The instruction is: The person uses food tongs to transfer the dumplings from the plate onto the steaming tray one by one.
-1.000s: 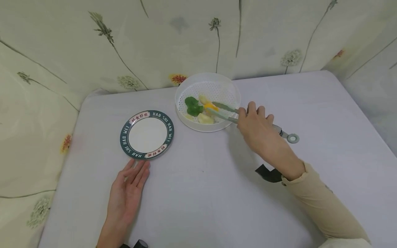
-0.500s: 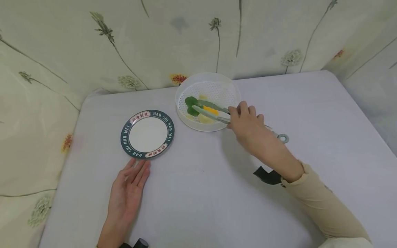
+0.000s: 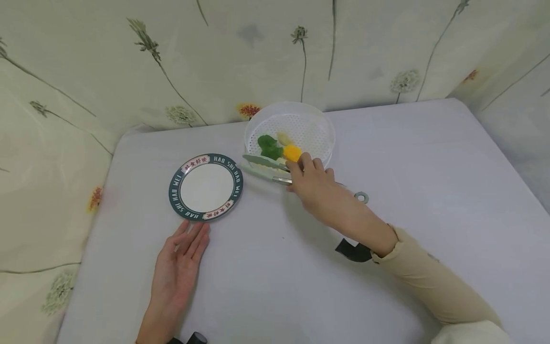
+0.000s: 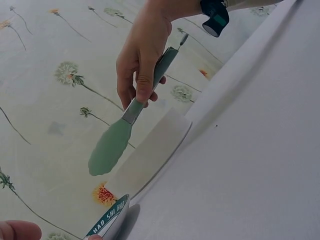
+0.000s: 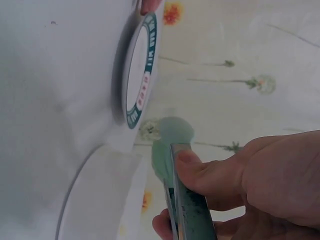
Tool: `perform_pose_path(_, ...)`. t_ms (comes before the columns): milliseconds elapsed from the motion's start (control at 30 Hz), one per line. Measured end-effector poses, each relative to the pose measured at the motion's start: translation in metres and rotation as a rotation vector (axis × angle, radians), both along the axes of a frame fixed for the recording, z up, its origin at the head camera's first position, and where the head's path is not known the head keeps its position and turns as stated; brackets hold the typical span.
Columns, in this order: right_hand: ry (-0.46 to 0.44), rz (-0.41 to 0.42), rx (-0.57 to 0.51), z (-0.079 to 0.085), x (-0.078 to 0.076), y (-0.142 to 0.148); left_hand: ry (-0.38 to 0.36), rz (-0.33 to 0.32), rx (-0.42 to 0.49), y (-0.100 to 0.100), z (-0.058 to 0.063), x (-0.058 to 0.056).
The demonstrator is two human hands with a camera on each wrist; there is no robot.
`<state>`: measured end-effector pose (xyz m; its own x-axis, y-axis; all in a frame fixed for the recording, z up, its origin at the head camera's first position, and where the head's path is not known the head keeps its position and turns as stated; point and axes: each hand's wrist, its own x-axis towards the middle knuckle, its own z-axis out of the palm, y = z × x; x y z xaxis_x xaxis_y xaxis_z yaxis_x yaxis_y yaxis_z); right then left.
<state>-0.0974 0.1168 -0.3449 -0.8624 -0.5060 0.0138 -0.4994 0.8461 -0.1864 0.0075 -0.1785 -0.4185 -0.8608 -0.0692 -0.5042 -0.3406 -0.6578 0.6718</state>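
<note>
In the head view my right hand grips green-headed tongs, held over the near left rim of a white perforated basket. Their two heads point left at the plate; whether anything lies between them I cannot tell. Inside the basket are a green piece, an orange-yellow piece and pale yellow pieces, partly covered by the tongs. My left hand lies palm up, fingers extended, its fingertips at the near rim of a green-rimmed plate. The left wrist view shows the tongs above the basket's side.
A white cloth covers the table, and a flower-printed cloth hangs behind it. Black straps with a small camera sit at my left wrist; a black strap end hangs from my right wrist.
My right hand has carried the tongs left, from above the food in the basket to beyond its near left rim, close to the plate. The left hand and plate stay put.
</note>
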Motion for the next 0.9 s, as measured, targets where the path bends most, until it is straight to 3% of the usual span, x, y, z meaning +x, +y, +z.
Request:
perform_pose_path(467, -0.055, 0.076, 0.03, -0.008, 0.004, -0.032, -0.012, 0.016, -0.003, -0.001, -0.004, 0.0)
perform_pose_path(900, -0.166, 0.088, -0.04, -0.037, -0.004, -0.066, -0.002, 0.021, -0.001, -0.001, -0.006, -0.001)
